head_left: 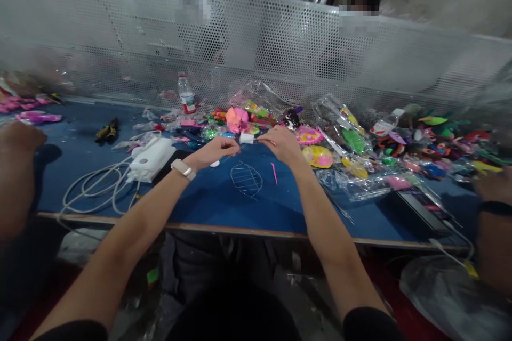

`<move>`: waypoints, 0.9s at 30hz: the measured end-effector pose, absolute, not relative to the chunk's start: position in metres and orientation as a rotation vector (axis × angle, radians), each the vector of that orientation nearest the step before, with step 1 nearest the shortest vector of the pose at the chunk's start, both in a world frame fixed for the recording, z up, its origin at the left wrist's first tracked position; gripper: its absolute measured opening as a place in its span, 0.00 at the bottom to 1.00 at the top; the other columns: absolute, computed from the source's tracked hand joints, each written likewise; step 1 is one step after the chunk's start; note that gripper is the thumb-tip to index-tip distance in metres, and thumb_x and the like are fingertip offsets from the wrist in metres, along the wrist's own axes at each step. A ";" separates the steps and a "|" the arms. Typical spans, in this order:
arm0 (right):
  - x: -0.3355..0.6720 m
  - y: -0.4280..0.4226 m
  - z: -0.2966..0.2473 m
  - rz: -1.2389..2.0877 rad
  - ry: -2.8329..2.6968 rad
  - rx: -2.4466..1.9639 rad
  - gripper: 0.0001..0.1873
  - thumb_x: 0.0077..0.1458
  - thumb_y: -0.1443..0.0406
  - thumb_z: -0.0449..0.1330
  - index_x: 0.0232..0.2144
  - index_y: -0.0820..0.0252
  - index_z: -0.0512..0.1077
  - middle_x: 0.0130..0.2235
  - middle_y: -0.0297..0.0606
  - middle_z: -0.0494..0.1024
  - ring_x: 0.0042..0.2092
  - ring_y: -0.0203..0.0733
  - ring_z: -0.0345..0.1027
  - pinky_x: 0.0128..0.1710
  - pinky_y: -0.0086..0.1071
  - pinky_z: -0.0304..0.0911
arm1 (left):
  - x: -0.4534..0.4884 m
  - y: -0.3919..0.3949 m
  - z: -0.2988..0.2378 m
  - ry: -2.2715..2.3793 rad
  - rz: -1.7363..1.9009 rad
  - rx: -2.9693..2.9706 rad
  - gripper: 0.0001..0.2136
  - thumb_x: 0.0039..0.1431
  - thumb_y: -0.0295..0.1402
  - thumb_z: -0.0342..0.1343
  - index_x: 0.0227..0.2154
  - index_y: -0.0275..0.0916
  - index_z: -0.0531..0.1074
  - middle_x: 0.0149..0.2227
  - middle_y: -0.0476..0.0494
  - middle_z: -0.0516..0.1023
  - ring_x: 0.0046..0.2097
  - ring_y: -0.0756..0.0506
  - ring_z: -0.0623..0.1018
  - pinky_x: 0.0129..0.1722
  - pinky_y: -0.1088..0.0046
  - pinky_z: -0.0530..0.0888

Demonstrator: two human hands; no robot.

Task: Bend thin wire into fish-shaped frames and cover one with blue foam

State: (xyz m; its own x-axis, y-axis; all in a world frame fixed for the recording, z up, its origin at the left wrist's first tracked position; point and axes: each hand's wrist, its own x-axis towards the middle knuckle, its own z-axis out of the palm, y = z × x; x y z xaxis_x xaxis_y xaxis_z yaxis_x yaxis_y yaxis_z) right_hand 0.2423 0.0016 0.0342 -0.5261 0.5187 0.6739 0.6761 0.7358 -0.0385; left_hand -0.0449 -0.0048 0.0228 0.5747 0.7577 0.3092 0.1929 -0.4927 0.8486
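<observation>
Left hand [216, 150]: raised just above the blue table [208, 208], fingers curled in, thumb and forefinger pinched on the near end of a small white piece [247, 138]. Pale band at the wrist. Small white bit just beside the heel of the hand; contact cannot be told.

Right hand [282, 147]: level with the left, close to its right, fingers bent and closed in a pinch against the other end of the same white piece. Thin red tip showing at the fingertips; nature too small to tell. Grip pressure on either side not readable.

White piece: held between both hands, off the table, above the far edge of a wire frame [247, 179].

Wire frame: oval, crossed by parallel wires, flat on the table just near of the hands, untouched. Pink stick [274, 173] lying just right of it.

To the left: white charger block [151, 162] with looped white cable [94, 189], resting near the left forearm. Black and yellow tool [107, 131] farther left. Plastic bottle [186, 95] upright at the far side.

To the right and far: heap of coloured toy parts [256, 120] in clear bags [344, 133], spreading toward the right edge.

Perforated metal screen [280, 48] along the far side, other persons behind it. Other persons' arms at extreme left and right edges, well apart from the hands.
</observation>
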 end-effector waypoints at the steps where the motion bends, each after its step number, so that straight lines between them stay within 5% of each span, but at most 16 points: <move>1: 0.243 0.001 0.034 -0.293 -2.247 -0.885 0.05 0.68 0.66 0.68 0.42 0.53 0.86 0.42 0.39 0.88 0.44 0.49 0.76 0.48 0.43 0.69 | -0.045 -0.006 0.024 0.758 0.878 1.983 0.13 0.66 0.45 0.63 0.30 0.43 0.81 0.31 0.43 0.79 0.33 0.45 0.75 0.36 0.64 0.73; 11: 0.168 -0.019 -0.002 0.486 -1.662 -0.932 0.15 0.67 0.53 0.65 0.39 0.55 0.86 0.32 0.38 0.87 0.31 0.48 0.82 0.38 0.41 0.77 | -0.031 0.006 0.001 0.829 1.157 1.786 0.19 0.60 0.52 0.68 0.28 0.40 0.79 0.28 0.45 0.77 0.29 0.48 0.72 0.32 0.68 0.70; 16: 0.169 -0.017 -0.005 0.317 -1.703 -0.976 0.12 0.70 0.57 0.63 0.43 0.54 0.86 0.37 0.39 0.88 0.36 0.48 0.82 0.43 0.42 0.77 | -0.030 0.002 0.002 0.770 1.125 1.748 0.16 0.61 0.49 0.69 0.29 0.41 0.80 0.29 0.45 0.78 0.29 0.48 0.72 0.33 0.67 0.72; 19: 0.195 -0.009 0.007 -0.073 -1.904 -1.011 0.10 0.71 0.65 0.64 0.46 0.53 0.87 0.45 0.41 0.88 0.46 0.51 0.81 0.51 0.45 0.73 | -0.035 -0.002 0.011 0.758 1.050 1.740 0.15 0.62 0.49 0.68 0.30 0.42 0.80 0.29 0.44 0.78 0.29 0.48 0.73 0.32 0.67 0.72; 22: 0.220 -0.005 0.021 -0.376 -2.117 -0.934 0.09 0.69 0.67 0.67 0.45 0.46 0.86 0.41 0.36 0.88 0.53 0.53 0.76 0.61 0.52 0.64 | -0.043 -0.005 0.021 0.703 0.860 1.794 0.14 0.61 0.48 0.69 0.30 0.43 0.82 0.29 0.43 0.78 0.29 0.47 0.74 0.31 0.66 0.72; 27: 0.224 -0.007 0.027 -0.434 -2.122 -0.889 0.10 0.71 0.67 0.66 0.45 0.44 0.86 0.41 0.34 0.87 0.53 0.52 0.74 0.63 0.54 0.60 | -0.050 -0.006 0.027 0.672 0.802 1.760 0.12 0.61 0.46 0.69 0.31 0.43 0.83 0.28 0.43 0.78 0.30 0.46 0.74 0.33 0.65 0.72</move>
State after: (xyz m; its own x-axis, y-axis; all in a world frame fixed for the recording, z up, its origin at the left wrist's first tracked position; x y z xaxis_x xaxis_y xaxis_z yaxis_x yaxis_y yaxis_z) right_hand 0.2239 -0.0069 0.0268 -0.4519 0.4513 0.7695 0.7170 0.6970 0.0124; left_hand -0.0497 -0.0056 0.0265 0.6193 0.7593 0.1998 0.0636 -0.3022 0.9511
